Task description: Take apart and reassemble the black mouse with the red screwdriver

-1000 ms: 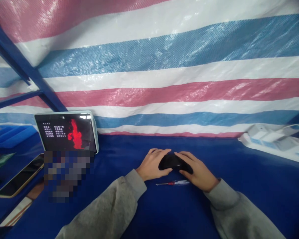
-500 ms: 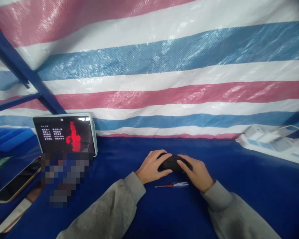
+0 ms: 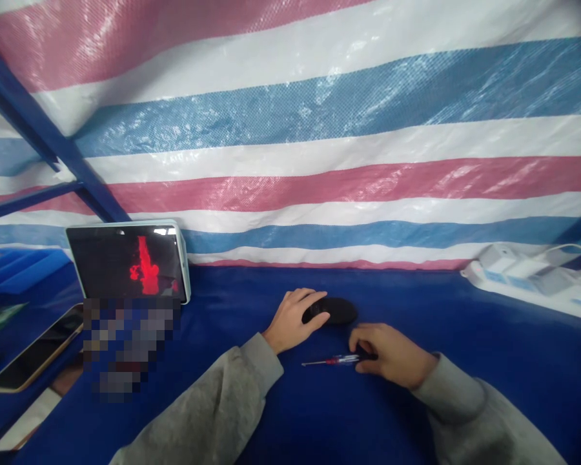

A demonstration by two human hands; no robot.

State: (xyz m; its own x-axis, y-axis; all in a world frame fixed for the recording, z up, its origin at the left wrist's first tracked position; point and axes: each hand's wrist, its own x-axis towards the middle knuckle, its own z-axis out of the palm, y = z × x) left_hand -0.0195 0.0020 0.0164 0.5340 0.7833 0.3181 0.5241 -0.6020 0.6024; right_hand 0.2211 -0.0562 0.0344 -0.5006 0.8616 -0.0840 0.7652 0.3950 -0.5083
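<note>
A black computer mouse (image 3: 339, 311) lies on the blue tabletop ahead of me. My left hand (image 3: 296, 318) grips its left end, thumb on the near side and fingers over the far side. Nearer to me is a small screwdriver (image 3: 336, 360) with a clear handle, a red collar and a thin metal shaft pointing left. The fingers of my right hand (image 3: 380, 352) are curled round the handle's right end, which they partly hide. The shaft still appears to rest on the table.
A tablet (image 3: 126, 261) stands at the left, with a pixelated patch before it. Near it are a phone (image 3: 36, 349) and a blue tray (image 3: 26, 270). A white power strip (image 3: 532, 281) with plugs and a cable lies at the right. Striped sheeting (image 3: 319, 187) hangs behind the table.
My right hand has let go of the mouse and come down toward me to the screwdriver's handle. My left hand stays on the mouse. White text has gone from the tablet screen.
</note>
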